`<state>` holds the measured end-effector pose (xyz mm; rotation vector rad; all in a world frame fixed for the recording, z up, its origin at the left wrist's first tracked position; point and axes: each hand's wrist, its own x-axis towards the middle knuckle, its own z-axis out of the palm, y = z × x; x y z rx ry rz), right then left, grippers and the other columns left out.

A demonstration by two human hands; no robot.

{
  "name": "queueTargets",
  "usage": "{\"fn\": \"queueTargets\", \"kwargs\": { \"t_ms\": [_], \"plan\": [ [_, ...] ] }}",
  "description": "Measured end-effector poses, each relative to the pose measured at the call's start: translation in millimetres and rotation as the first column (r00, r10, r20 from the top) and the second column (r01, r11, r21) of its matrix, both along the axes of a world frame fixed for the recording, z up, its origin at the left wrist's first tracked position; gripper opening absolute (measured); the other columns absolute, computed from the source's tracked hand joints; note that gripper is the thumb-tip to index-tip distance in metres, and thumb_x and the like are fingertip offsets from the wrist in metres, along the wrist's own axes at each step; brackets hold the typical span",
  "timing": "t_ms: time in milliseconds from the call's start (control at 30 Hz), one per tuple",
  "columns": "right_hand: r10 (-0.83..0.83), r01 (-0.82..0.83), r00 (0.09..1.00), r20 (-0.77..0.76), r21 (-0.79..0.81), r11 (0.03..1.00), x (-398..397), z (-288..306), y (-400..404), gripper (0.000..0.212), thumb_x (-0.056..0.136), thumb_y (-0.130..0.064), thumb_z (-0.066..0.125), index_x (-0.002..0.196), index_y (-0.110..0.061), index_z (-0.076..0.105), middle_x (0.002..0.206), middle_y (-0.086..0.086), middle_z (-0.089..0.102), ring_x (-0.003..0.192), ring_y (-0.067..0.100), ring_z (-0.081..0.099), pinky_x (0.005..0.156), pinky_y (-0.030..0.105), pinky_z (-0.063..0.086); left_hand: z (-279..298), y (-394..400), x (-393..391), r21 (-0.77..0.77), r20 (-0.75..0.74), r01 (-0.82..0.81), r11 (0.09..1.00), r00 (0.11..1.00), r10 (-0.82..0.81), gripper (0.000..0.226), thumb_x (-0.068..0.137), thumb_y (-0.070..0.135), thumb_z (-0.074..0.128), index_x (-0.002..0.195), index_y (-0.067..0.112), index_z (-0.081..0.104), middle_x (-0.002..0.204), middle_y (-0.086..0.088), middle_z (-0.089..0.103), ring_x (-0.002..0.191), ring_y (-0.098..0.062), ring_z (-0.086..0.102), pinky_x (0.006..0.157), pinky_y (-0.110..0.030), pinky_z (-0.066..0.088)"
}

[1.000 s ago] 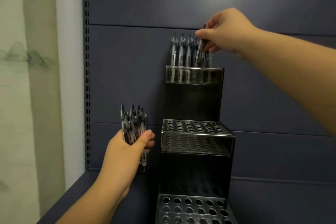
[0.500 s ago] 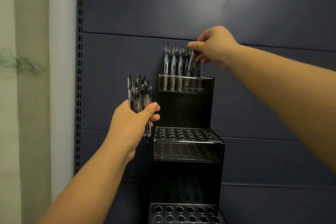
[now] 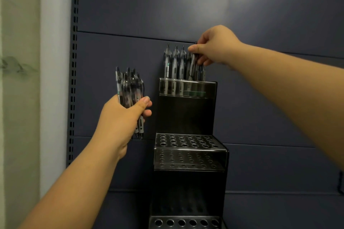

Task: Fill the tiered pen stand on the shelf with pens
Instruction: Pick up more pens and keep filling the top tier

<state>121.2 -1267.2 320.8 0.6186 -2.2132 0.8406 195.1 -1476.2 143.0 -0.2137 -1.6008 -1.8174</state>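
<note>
Tiered pen stand (image 3: 188, 117): dark, 3 perforated tiers, set against a blue-grey shelf back panel (image 3: 260, 15). Top tier: several pens (image 3: 174, 61) upright in its holes. Middle tier (image 3: 186, 140) and bottom tier (image 3: 186, 222): holes vacant.

Right hand (image 3: 214, 46): at 12 o'clock of the top tier, fingertips pinched on 1 tilted pen (image 3: 192, 66), its lower end at the tier's holes.

Left hand (image 3: 121, 117): at 9 o'clock of the stand, apart from it, fist clenched round a bundle of pens (image 3: 129, 89).
</note>
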Motion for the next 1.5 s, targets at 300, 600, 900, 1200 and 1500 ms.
{"fn": "queueTargets", "kwargs": {
  "t_ms": [300, 600, 900, 1200, 1500],
  "plan": [
    [-0.081, 0.079, 0.996, 0.037, 0.065, 0.995, 6.7, -9.6, -5.3, 0.031, 0.091, -0.041, 0.073, 0.094, -0.01, 0.072, 0.08, 0.007, 0.076, 0.057, 0.011, 0.07, 0.052, 0.026, 0.052, -11.4, -8.0, 4.9, -0.019, 0.083, 0.012, 1.0, 0.996, -0.011, 0.016, 0.091, 0.024, 0.072, 0.105, 0.019, 0.068, 0.089, 0.004, 0.078, 0.078, -0.009, 0.073, 0.07, -0.029, 0.054],
    [-0.085, 0.098, 0.903, -0.42, 0.009, 0.995, 48.9, -65.2, -13.9, 0.029, 0.095, -0.047, 0.063, 0.102, -0.019, 0.068, 0.084, -0.006, 0.06, 0.077, 0.011, 0.056, 0.071, 0.034, 0.049, -33.0, -4.4, 16.9, 0.029, 0.115, 0.019, 0.999, 0.993, -0.022, 0.014, 0.092, 0.027, 0.071, 0.104, 0.021, 0.067, 0.091, 0.003, 0.077, 0.078, -0.009, 0.072, 0.069, -0.028, 0.054],
    [0.108, -0.101, 0.994, -0.008, 0.29, 0.952, 99.3, -140.9, -87.7, 0.046, 0.082, -0.069, 0.067, 0.072, -0.024, 0.067, 0.059, -0.006, 0.068, 0.057, 0.003, 0.063, 0.056, 0.025, 0.051, -31.6, 12.2, 31.2, -0.203, 0.049, -0.234, 0.951, 0.967, 0.248, 0.01, 0.094, 0.013, 0.057, 0.088, 0.021, 0.059, 0.079, -0.008, 0.069, 0.066, -0.028, 0.064, 0.05, -0.034, 0.046],
    [0.164, -0.161, 0.986, -0.012, 0.109, 0.981, 93.8, -154.1, -94.5, 0.042, 0.095, -0.044, 0.063, 0.066, -0.014, 0.061, 0.054, -0.004, 0.053, 0.052, 0.01, 0.051, 0.053, 0.027, 0.044, -29.6, 7.1, 34.6, -0.279, -0.035, -0.289, 0.916, 0.956, 0.291, 0.016, 0.089, 0.01, 0.057, 0.084, 0.026, 0.059, 0.072, 0.003, 0.063, 0.06, 0.0, 0.058, 0.047, -0.017, 0.038],
    [0.213, -0.209, 0.976, -0.051, 0.062, 0.976, 91.9, -118.5, -92.0, 0.042, 0.099, -0.04, 0.06, 0.076, -0.005, 0.063, 0.058, 0.001, 0.052, 0.055, 0.014, 0.05, 0.059, 0.033, 0.048, -28.4, -1.0, 29.9, -0.272, -0.039, -0.321, 0.907, 0.946, 0.323, 0.011, 0.09, 0.031, 0.067, 0.093, 0.026, 0.057, 0.079, 0.0, 0.066, 0.068, -0.015, 0.063, 0.054, -0.031, 0.042]
  ]
}}
